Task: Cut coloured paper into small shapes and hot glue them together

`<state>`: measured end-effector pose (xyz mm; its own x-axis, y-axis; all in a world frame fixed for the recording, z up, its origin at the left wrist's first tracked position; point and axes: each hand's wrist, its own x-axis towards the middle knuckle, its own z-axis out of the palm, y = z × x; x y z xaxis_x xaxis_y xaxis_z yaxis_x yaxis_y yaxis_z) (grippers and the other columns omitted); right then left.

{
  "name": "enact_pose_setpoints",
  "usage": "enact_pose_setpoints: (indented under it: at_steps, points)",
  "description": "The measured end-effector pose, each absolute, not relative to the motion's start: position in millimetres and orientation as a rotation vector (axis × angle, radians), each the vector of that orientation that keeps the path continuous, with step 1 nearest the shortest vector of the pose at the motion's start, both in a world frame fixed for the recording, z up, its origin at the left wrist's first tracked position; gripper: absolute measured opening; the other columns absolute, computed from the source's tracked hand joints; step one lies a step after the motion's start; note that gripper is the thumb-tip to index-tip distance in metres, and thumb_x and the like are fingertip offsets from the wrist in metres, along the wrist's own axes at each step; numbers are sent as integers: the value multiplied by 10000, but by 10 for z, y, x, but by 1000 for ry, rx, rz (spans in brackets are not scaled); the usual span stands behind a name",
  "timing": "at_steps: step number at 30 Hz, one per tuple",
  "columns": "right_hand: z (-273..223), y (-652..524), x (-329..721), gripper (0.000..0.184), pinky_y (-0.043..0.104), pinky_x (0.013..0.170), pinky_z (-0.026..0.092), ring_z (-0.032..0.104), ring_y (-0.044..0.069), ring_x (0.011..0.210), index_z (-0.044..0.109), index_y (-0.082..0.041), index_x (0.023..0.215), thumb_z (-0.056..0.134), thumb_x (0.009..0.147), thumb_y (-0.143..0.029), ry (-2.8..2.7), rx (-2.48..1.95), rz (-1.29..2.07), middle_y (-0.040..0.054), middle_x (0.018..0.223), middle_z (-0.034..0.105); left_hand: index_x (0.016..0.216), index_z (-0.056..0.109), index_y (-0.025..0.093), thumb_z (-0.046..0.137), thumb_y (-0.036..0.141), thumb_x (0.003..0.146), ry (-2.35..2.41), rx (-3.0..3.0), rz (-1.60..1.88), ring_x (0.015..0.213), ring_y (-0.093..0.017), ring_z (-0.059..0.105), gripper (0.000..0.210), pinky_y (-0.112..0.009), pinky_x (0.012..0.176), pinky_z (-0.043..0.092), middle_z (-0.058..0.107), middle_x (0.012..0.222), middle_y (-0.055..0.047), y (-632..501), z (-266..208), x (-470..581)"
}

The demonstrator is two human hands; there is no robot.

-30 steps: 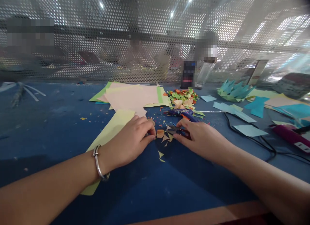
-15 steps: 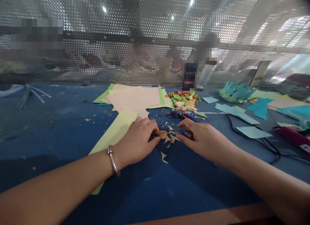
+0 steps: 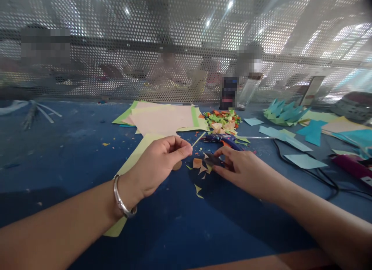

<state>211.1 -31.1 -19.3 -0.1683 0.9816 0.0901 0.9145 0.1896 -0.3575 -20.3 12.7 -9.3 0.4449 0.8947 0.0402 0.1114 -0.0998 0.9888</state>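
My left hand (image 3: 162, 165), wearing a silver bangle, pinches a thin pale yellow paper strip (image 3: 198, 139) between thumb and forefinger, raised a little off the table. Below its fingertips a brown rounded piece (image 3: 177, 166) shows in part. My right hand (image 3: 241, 163) has its fingers closed around small scissors (image 3: 213, 160); the dark blades point left, and the grip is mostly hidden. Between the hands lie an orange paper piece (image 3: 197, 163) and several pointed paper scraps (image 3: 198, 189). A long yellow-green paper sheet (image 3: 139, 150) runs under my left forearm.
Pink and green sheets (image 3: 162, 118) lie stacked behind. A pile of cut paper bits (image 3: 222, 120), a blue glue gun (image 3: 217, 138) and a phone-like dark object (image 3: 229, 93) stand nearby. At right are a black cable (image 3: 316, 171), a purple tool (image 3: 351, 165) and a spiky blue paper shape (image 3: 283, 113).
My left hand has lifted away from the orange piece and shifted slightly left, now pinching the yellow strip. My right hand stays nearly in place, the scissors turned slightly.
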Motion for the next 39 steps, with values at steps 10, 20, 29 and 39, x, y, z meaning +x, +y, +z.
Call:
enact_pose_setpoints:
  at_steps: [10, 20, 29, 39]
  points:
    - [-225, -451, 2067, 226, 285, 560, 410, 659, 157, 593, 676, -237, 1091, 535, 987, -381, -2200, -1619, -222, -4, 780, 731, 1027, 656, 195, 755, 282, 843, 890, 1143, 923, 842, -117, 566, 227, -247, 696, 374, 662, 939, -12, 71, -86, -165]
    - [-189, -556, 1974, 200, 289, 703, 525, 703, 158, 800, 638, -174, 1167, 586, 975, -153, -2237, -979, -608, 55, 980, 753, 1052, 616, 194, 778, 326, 835, 887, 1122, 810, 752, -120, 558, 301, -251, 677, 388, 665, 816, 9, -286, 27, -39]
    - [-144, -577, 1976, 150, 279, 690, 567, 688, 148, 744, 692, -152, 1051, 578, 956, -131, -2217, -854, -580, 63, 918, 736, 1012, 628, 194, 808, 344, 803, 776, 1051, 737, 765, -136, 551, 314, -277, 742, 403, 666, 824, 2, -334, 14, -34]
    - [-101, -609, 1913, 121, 243, 620, 527, 643, 120, 680, 694, -162, 964, 588, 938, -110, -2223, -740, -543, 55, 878, 707, 833, 652, 175, 681, 427, 888, 675, 974, 552, 898, -193, 566, 259, -326, 798, 411, 593, 850, -22, -306, -20, -68]
